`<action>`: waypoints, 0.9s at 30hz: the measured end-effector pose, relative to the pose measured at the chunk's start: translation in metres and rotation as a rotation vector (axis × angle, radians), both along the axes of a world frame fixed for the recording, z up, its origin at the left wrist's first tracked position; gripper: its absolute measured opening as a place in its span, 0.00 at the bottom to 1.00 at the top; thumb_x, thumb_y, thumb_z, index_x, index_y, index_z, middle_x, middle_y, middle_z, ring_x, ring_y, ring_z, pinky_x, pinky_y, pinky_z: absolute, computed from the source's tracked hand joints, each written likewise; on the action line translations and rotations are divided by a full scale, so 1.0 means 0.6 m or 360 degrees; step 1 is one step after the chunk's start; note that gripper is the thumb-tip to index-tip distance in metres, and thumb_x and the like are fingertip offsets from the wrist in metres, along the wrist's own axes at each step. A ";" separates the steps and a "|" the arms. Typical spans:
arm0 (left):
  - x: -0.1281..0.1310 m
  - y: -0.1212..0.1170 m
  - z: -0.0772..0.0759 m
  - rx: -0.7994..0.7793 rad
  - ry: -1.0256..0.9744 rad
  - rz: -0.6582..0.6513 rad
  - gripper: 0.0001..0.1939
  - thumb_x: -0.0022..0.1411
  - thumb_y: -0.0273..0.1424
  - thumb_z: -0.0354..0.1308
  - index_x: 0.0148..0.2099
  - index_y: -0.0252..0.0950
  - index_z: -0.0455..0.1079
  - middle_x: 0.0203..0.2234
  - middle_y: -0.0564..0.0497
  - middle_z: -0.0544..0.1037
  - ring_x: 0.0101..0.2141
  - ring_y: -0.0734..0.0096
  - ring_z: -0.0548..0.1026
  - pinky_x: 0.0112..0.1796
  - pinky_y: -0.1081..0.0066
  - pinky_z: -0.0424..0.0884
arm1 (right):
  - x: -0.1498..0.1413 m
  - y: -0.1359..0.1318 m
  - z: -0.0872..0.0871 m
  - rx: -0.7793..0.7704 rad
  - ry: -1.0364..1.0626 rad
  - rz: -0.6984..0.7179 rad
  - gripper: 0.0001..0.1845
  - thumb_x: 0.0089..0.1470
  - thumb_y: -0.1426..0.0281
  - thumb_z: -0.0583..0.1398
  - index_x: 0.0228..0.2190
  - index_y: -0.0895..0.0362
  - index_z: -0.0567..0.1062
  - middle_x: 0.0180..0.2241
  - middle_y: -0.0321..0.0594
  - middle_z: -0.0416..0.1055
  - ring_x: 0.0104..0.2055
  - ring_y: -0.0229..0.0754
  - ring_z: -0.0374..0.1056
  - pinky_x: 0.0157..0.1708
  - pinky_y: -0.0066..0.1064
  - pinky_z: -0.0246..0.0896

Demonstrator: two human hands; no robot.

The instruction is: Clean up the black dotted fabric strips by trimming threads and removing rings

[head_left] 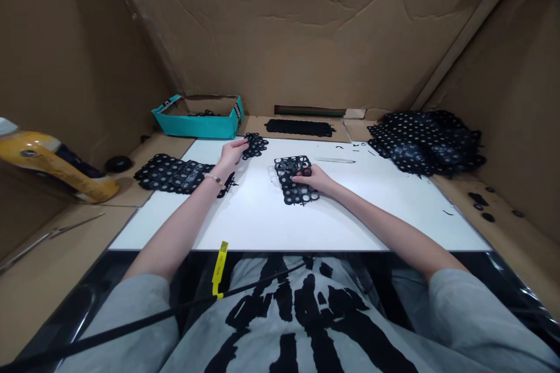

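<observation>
Between its fingertips my left hand grips a small black sheet of rings, held over the back of the white board. My right hand is closed on the edge of a larger black sheet with round holes, near the board's middle; thumb and fingers pinch its right side. Below my left wrist lies another black perforated sheet, partly hidden by the forearm. A slim pale pen-like tool lies just behind my right hand.
A teal box with black ring pieces stands at the back left. A pile of black perforated sheets sits at the back right. Flat black strips lie at the back. Scissors or tweezers and a yellow bottle are left. Cardboard walls surround the white board.
</observation>
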State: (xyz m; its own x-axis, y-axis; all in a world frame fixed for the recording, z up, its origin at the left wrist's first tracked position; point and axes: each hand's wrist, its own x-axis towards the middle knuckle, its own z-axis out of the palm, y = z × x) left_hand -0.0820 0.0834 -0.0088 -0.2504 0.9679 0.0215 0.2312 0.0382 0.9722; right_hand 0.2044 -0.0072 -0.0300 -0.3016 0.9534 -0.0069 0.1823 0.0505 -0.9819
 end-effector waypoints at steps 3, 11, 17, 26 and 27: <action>0.006 -0.005 0.004 0.0226 0.0210 -0.0049 0.28 0.50 0.33 0.63 0.55 0.33 0.74 0.39 0.44 0.80 0.28 0.70 0.72 0.30 0.72 0.67 | 0.000 0.002 -0.002 0.0016 -0.0006 0.0018 0.23 0.35 0.55 0.70 0.24 0.60 0.71 0.23 0.34 0.69 0.26 0.35 0.60 0.28 0.29 0.54; 0.086 -0.096 0.046 0.0700 0.0925 -0.0995 0.15 0.56 0.44 0.62 0.36 0.37 0.79 0.32 0.47 0.80 0.33 0.65 0.73 0.37 0.68 0.66 | 0.000 0.003 -0.005 -0.0036 0.0133 0.0009 0.22 0.36 0.56 0.71 0.26 0.60 0.73 0.25 0.35 0.72 0.28 0.36 0.63 0.31 0.29 0.56; 0.122 -0.133 0.045 0.0639 0.1145 -0.1163 0.14 0.49 0.41 0.67 0.37 0.40 0.79 0.34 0.47 0.81 0.37 0.59 0.73 0.40 0.65 0.66 | 0.001 0.001 0.006 -0.0016 0.0226 0.0043 0.22 0.37 0.57 0.70 0.29 0.61 0.77 0.28 0.38 0.75 0.30 0.37 0.66 0.32 0.29 0.59; 0.107 -0.094 0.024 -0.0020 0.0326 -0.1082 0.16 0.43 0.41 0.70 0.32 0.35 0.81 0.25 0.47 0.80 0.25 0.70 0.71 0.25 0.72 0.63 | 0.003 0.000 0.000 0.0091 0.0078 0.0130 0.20 0.38 0.58 0.71 0.28 0.60 0.76 0.25 0.37 0.74 0.27 0.38 0.67 0.32 0.31 0.62; 0.100 -0.085 0.020 -0.0061 0.0269 -0.1026 0.17 0.43 0.42 0.70 0.32 0.34 0.81 0.25 0.47 0.80 0.23 0.71 0.69 0.23 0.72 0.62 | 0.002 0.000 -0.002 0.0118 0.0053 0.0139 0.20 0.39 0.57 0.70 0.27 0.60 0.76 0.24 0.36 0.74 0.27 0.38 0.67 0.32 0.31 0.62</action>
